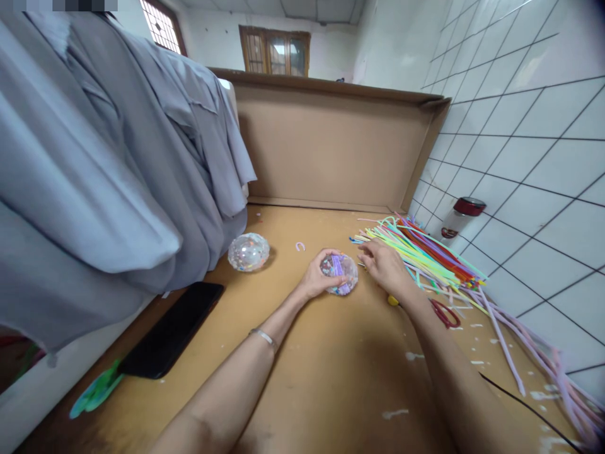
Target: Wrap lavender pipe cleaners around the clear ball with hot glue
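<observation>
Curling around the left side of a clear round piece (pixel 348 270) with purple strips (pixel 337 265), the left grip (pixel 316 275) is closed on it, thumb across its near side. The right grip (pixel 384 265) is just right of that piece, fingers bent; whether the fingertips pinch anything, I cannot tell. Beyond and right of this grip lies a bundle of coloured stems (pixel 420 249) on the counter (pixel 307 391). Left of the left grip sits a second clear piece (pixel 249 252); just beyond that grip lies a lilac curl (pixel 297 244).
</observation>
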A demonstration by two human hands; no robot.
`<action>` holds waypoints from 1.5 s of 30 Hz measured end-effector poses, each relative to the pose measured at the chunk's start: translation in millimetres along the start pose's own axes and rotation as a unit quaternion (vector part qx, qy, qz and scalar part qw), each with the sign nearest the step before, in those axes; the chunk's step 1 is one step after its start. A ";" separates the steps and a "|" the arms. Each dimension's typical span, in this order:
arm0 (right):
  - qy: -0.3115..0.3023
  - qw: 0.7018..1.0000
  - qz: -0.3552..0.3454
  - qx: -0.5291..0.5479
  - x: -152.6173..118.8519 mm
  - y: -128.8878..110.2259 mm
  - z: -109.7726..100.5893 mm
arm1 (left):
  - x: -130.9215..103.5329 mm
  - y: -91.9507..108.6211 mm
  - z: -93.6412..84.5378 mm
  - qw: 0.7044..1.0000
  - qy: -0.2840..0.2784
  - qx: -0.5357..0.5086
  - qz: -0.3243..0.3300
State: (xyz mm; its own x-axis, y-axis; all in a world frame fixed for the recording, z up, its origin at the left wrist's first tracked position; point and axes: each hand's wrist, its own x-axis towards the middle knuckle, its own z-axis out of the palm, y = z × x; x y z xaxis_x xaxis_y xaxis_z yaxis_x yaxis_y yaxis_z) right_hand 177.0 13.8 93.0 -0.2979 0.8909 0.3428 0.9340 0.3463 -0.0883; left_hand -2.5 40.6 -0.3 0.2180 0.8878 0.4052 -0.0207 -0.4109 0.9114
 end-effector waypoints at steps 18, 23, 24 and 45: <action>0.129 0.974 -0.182 0.045 -2.4 -12.2 16.8 | -0.1 2.2 1.7 1.000 -0.005 0.006 0.006; 0.121 0.971 -0.200 0.051 -1.1 -9.7 18.6 | 0.8 1.2 0.6 1.000 -0.004 0.006 -0.006; 0.122 0.970 -0.204 0.057 -0.9 -9.3 19.2 | 0.8 1.1 0.5 1.000 -0.004 0.004 -0.008; 0.085 0.953 -0.247 0.155 1.5 -5.5 22.7 | 0.4 3.4 -0.1 1.000 -0.014 -0.019 -0.011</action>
State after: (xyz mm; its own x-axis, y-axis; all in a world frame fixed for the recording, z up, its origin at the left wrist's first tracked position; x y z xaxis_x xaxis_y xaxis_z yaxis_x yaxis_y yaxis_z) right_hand 166.9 19.9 72.7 -0.6251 0.5463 0.5575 0.5775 0.8042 -0.1405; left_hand -2.6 39.6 3.0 0.2466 0.8898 0.3839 -0.0523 -0.3834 0.9221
